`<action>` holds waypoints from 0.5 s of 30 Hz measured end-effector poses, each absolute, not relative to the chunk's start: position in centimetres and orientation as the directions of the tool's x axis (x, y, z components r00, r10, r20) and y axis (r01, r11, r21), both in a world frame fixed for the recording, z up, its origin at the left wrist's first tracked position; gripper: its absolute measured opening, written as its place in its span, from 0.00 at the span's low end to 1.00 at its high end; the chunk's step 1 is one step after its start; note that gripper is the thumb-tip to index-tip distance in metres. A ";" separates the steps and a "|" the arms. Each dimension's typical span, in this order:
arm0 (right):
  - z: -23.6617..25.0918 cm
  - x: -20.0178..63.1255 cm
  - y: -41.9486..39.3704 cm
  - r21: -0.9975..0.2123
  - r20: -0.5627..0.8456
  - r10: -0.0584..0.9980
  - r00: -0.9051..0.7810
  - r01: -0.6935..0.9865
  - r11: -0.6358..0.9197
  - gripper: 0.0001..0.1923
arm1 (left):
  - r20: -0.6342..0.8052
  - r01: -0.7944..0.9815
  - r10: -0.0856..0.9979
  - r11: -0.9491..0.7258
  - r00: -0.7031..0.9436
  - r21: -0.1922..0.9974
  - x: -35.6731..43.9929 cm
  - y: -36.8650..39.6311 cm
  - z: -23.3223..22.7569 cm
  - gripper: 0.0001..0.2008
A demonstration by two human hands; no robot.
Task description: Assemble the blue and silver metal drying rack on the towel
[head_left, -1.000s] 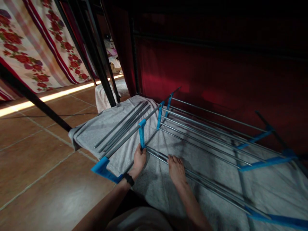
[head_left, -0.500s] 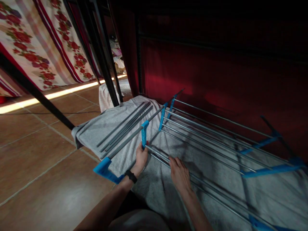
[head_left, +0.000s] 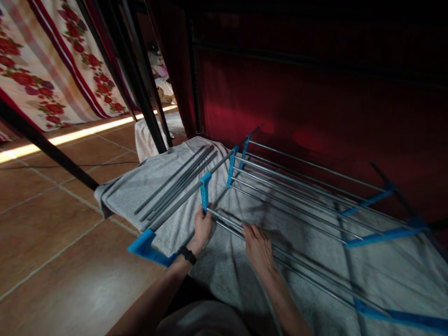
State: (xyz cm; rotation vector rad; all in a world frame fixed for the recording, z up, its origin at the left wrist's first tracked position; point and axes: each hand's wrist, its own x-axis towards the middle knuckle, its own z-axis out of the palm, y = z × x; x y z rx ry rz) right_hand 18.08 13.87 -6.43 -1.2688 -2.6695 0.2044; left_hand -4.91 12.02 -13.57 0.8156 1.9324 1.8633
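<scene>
A rack of metal rods and blue plastic brackets lies on a grey cloth (head_left: 231, 280). My left hand (head_left: 202, 227), with a black band at the wrist, is closed around the lower end of a blue bracket (head_left: 205, 190), where a metal rod joins it. Farther along that metal rod (head_left: 224, 218), my right hand (head_left: 257, 245) grips it from above with curled fingers. A second rod runs just below. The bracket's upper end hooks over a grey tube (head_left: 182, 200), which has a blue corner piece (head_left: 143, 245) at its near end.
Several loose grey rods (head_left: 175, 184) lie on the cloth at left. More rods and a blue bracket (head_left: 388, 237) extend right. Dark metal posts (head_left: 140, 70) and a slanting bar (head_left: 52, 144) stand at left, over the tiled floor (head_left: 45, 233). Red fabric (head_left: 297, 102) hangs behind.
The view has shifted slightly, so everything appears a little farther left. Both hands keep their places on the bracket and the rod.
</scene>
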 end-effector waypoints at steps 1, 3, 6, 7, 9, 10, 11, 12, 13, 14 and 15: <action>-6.4 18.1 13.8 -0.206 0.101 0.779 -0.619 0.753 0.625 0.22 | 0.147 0.171 0.610 -0.019 -0.779 0.985 -4.9 12.0 -13.5 0.06; -6.3 18.0 13.7 -0.209 0.099 0.782 -0.616 0.755 0.622 0.22 | 0.146 0.173 0.611 -0.016 -0.778 0.985 -4.9 12.0 -13.5 0.06; -6.2 17.9 13.6 -0.203 0.093 0.784 -0.614 0.759 0.619 0.22 | 0.146 0.174 0.603 -0.012 -0.784 0.985 -4.9 12.0 -13.4 0.06; -6.2 17.9 13.6 -0.203 0.089 0.782 -0.616 0.758 0.620 0.22 | 0.147 0.175 0.599 -0.010 -0.787 0.984 -4.9 12.0 -13.4 0.07; -6.2 17.8 13.7 -0.212 0.087 0.780 -0.620 0.753 0.623 0.21 | 0.146 0.178 0.591 -0.005 -0.794 0.984 -4.9 12.0 -13.3 0.08; -6.2 17.7 13.8 -0.217 0.089 0.780 -0.620 0.752 0.623 0.21 | 0.145 0.178 0.588 -0.001 -0.796 0.984 -4.9 12.0 -13.2 0.08; -6.2 17.6 13.8 -0.221 0.093 0.781 -0.618 0.752 0.621 0.21 | 0.143 0.178 0.587 0.003 -0.797 0.984 -4.9 12.0 -13.1 0.09; -6.2 17.5 13.9 -0.224 0.099 0.782 -0.615 0.752 0.620 0.20 | 0.139 0.176 0.587 0.007 -0.797 0.984 -5.0 12.0 -12.9 0.10; -6.2 17.4 13.9 -0.226 0.105 0.783 -0.613 0.752 0.619 0.20 | 0.132 0.170 0.592 0.008 -0.795 0.985 -5.0 12.0 -12.7 0.11; -6.1 17.3 13.8 -0.228 0.110 0.782 -0.613 0.750 0.620 0.20 | 0.126 0.166 0.599 0.010 -0.790 0.986 -5.1 11.9 -12.6 0.12; -6.0 17.3 13.7 -0.229 0.115 0.778 -0.618 0.745 0.626 0.19 | 0.121 0.162 0.607 0.014 -0.786 0.987 -5.2 11.8 -12.5 0.14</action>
